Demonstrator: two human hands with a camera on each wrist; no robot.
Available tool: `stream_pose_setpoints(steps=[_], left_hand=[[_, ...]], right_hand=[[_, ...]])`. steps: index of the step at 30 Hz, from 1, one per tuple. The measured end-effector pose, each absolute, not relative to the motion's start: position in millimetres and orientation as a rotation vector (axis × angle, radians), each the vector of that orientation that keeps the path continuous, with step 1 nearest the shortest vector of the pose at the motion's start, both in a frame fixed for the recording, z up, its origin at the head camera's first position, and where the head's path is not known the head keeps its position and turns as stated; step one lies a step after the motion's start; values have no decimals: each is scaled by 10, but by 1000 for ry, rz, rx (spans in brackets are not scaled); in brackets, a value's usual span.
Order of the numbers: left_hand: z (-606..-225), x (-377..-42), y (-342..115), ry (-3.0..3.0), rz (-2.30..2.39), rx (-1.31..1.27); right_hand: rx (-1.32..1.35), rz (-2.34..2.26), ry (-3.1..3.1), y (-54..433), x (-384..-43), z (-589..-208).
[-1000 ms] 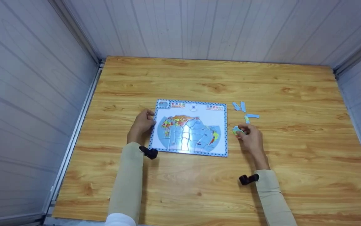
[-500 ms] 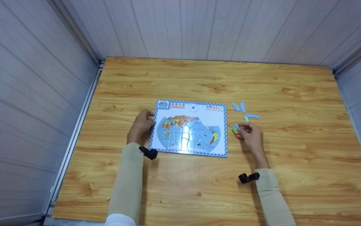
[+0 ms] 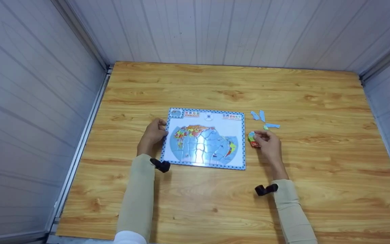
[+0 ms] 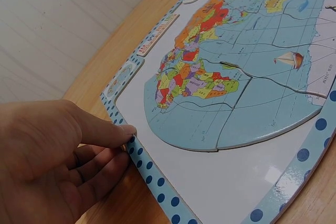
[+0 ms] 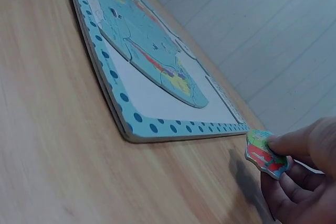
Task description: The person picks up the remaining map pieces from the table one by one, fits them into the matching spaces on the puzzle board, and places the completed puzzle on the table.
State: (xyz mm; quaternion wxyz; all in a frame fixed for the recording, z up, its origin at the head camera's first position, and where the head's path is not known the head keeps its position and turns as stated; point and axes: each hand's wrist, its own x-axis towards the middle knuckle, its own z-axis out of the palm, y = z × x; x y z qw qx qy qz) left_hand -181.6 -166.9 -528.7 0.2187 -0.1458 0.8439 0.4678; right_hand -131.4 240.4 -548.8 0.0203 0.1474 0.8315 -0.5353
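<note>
A world map jigsaw board (image 3: pixel 228 127) with a blue dotted border lies flat on the table, much of its map filled with fitted pieces. My left hand (image 3: pixel 153 132) grips its left edge; in the left wrist view the thumb (image 4: pixel 118 136) presses on the border while the fingers curl beside and under the rim. Off the board's right edge, my right hand (image 3: pixel 272 145) pinches a jigsaw piece (image 5: pixel 258 153) in green, red and blue between thumb and fingers. The right wrist view shows this piece raised, its shadow on the wood below.
Several loose jigsaw pieces lie right of the board's upper corner: two slim blue ones side by side, one of them upright (image 3: pixel 262 116), a blue strip (image 3: pixel 273 125) and a greenish one (image 3: pixel 266 127) partly hidden. Panel walls (image 3: pixel 195 30) enclose the wooden table (image 3: pixel 208 203).
My right hand has moved slightly left and up, toward the board, with the jigsaw piece turned so its red part shows more. The left hand and board have stayed put.
</note>
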Motion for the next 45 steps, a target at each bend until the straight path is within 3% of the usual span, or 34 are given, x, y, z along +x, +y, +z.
stream_pose_setpoints(steps=[45], left_hand=[[-5311, -1792, -1678, 2397, 1285, -361]], right_hand=[[351, -1826, 2446, 1895, -1570, -5468]])
